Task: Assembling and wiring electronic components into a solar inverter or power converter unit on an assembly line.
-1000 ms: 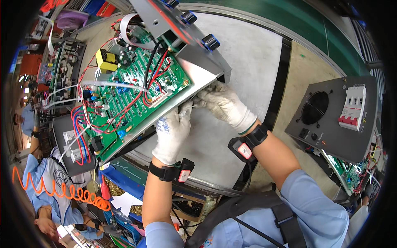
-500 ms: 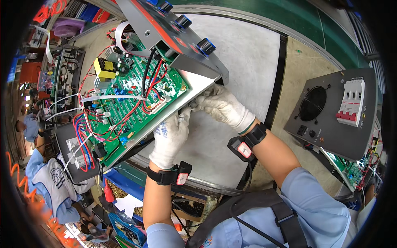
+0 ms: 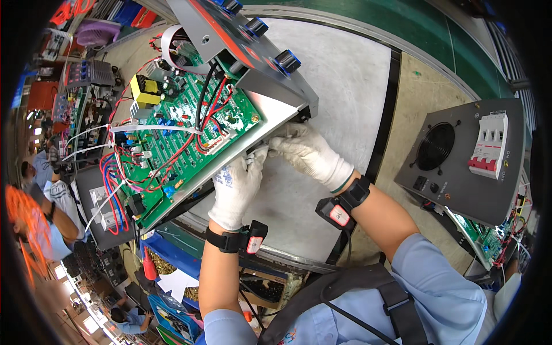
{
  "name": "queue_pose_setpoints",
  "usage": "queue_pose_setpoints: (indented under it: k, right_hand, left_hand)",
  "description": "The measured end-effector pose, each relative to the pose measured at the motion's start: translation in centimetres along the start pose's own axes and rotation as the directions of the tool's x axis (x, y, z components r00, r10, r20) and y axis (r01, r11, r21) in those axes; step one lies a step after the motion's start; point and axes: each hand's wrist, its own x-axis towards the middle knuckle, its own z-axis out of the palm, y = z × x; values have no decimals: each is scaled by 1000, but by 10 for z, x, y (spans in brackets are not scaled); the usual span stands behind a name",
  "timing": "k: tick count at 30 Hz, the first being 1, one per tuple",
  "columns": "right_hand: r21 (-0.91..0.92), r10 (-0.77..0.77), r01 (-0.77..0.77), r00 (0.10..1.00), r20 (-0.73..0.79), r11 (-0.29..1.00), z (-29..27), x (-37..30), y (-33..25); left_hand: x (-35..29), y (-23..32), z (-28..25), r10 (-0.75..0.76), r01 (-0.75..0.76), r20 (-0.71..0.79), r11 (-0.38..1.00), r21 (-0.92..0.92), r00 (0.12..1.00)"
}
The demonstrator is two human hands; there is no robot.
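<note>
A welding-machine-like unit stands tilted before me, with a green circuit board (image 3: pixel 190 135) on a metal chassis plate (image 3: pixel 267 112) and a grey front panel (image 3: pixel 244 43) bearing black-and-blue knobs. Both my hands wear white gloves and meet at the chassis plate's near edge. My left hand (image 3: pixel 237 187) is closed, thumb and fingers bent together just below that edge. My right hand (image 3: pixel 313 154) is closed too, fingertips curled in close to the plate's corner. Whatever lies between the fingertips is too small and too hidden to make out.
To the right stands another dark grey unit with a fan grille (image 3: pixel 435 146) and a breaker switch (image 3: pixel 489 146). Red, blue and black wires (image 3: pixel 115 198) run along the board's left side. A blue bin (image 3: pixel 190 276) of small metal parts sits below. Co-workers (image 3: pixel 129 319) appear at left.
My fingers have shifted slightly at the plate's edge; both forearms stay nearly in place. At far left, a co-worker has moved, the orange coiled hose has swung upward and another unit has come into view.
</note>
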Motion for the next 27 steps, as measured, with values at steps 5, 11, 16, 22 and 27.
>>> queue_pose_setpoints:
  k: [5,11,16,22,27]
  right_hand:
    - [5,-22,23,995,-101,1000,11,-34,12]
    - [-65,-88,85,995,-47,994,13,-35,-4]
    - [133,-142,171,969,-201,976,41,-20,-22]
    - [183,92,-77,993,-79,980,34,-43,-5]
    - [-159,112,-127,989,-98,979,4,-111,12]
  left_hand:
    - [4,2,15,-219,188,-139,961,-203,966]
    - [-3,-6,29,-201,180,-228,978,-107,953]
    - [4,-10,37,-181,230,-254,956,179,950]
    - [1,-7,39,-55,143,-295,947,287,954]
    - [-76,27,20,-255,239,65,952,191,965]
